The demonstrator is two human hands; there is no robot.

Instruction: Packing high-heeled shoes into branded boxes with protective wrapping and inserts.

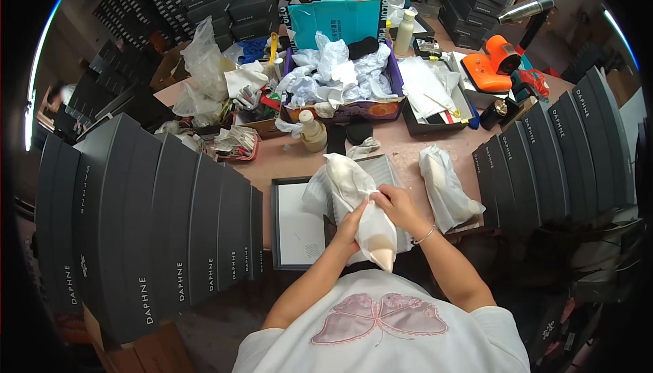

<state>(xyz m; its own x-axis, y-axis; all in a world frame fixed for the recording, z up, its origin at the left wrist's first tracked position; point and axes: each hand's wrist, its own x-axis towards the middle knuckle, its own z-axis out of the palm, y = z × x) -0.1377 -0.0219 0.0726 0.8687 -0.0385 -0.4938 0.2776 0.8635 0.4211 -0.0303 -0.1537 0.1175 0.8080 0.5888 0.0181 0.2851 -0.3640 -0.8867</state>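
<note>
Steadying a paper-wrapped shoe (377, 220), the person holds it over the near edge of the table (279, 162), its pale pointed toe aimed at their own body, perhaps so the loose white paper stays within easy reach. The left hand (348, 229) curls half closed round one side of the shoe. The right hand (400, 204) is bent nearly closed, thumb and fingers gripping the paper on the other side.

To the left, a white-lined dark tray (292, 220) sits at that same edge; to the right, a second wrapped bundle (443, 186) lies apart, probably leaving the middle free for both hands. Dark boxes (173, 209) flank the person, seemingly for quick reach, while a purple carton (394, 77) of crumpled paper stands toward the far edge.
</note>
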